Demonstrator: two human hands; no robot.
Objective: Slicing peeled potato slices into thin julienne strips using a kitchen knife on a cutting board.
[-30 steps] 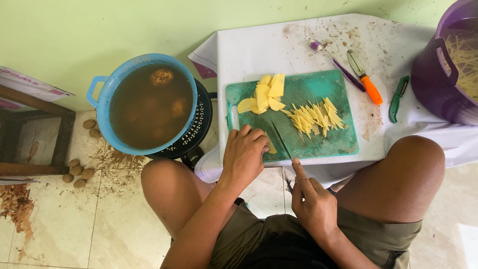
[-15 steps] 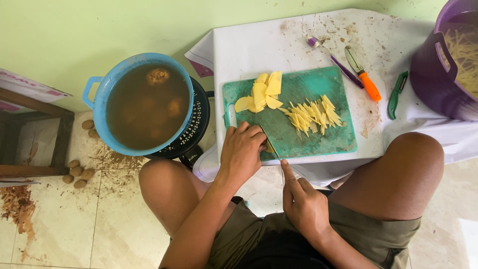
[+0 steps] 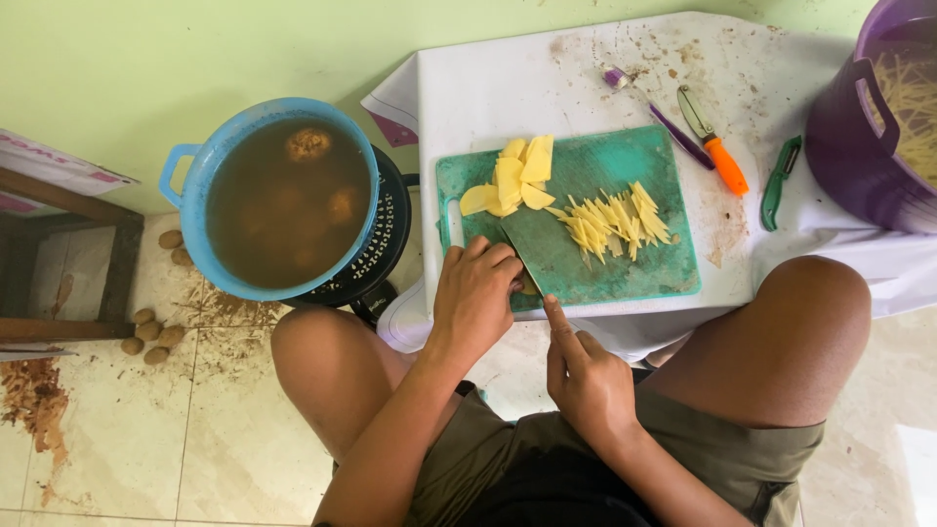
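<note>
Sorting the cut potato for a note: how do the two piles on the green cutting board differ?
The left pile is broad flat slices, overlapping and stacked; the right pile is thin sticks, scattered loosely. The left pile sits at the cutting board's far left corner, above the left hand; the right pile lies nearer the middle. Both are pale yellow potato, and neither hand touches them.

We see a scuffed, matt green plastic cutting board [image 3: 605,263] lying on a stained white cloth [image 3: 547,88]. The pale yellow potato slices [image 3: 512,181] look moist and smooth. The blue plastic basin [image 3: 200,195] shines glossy; the beige floor tiles [image 3: 117,439] look polished.
</note>
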